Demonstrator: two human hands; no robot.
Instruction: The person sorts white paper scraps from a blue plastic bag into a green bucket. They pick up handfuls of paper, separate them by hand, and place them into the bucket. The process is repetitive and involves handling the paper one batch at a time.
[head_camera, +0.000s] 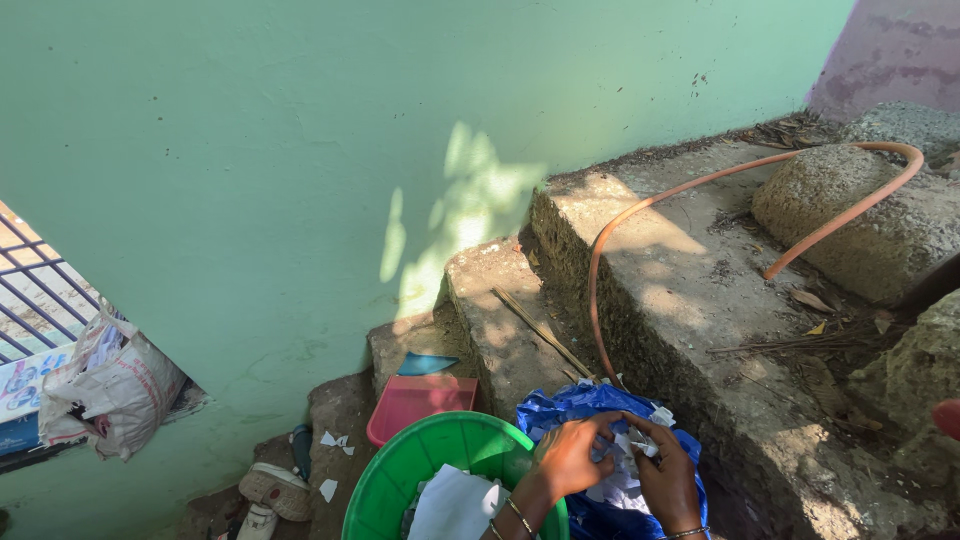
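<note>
A green wall (300, 150) backs rough concrete steps (690, 290), with an orange hose (640, 210) looping across the top step and down to a blue bag (560, 410) at the bottom. The bag lies open on the lower step, full of white paper scraps (620, 490) — both hands are in them. The left hand (568, 455) curls over the pile, its fingers (600, 428) bent around a scrap; the right hand (668, 478) pinches scraps between thumb and fingers (640, 428), the two hands almost touching. Just left stands a green bucket (400, 480) holding a white sheet (455, 505). Behind it rests a red tray (415, 400) with a blue piece (425, 364) beyond. A stick (540, 330) lies along the step. Far left, a white sack (115, 395) hangs by a grille — sandals (270, 492) and stray scraps (333, 440) below.
</note>
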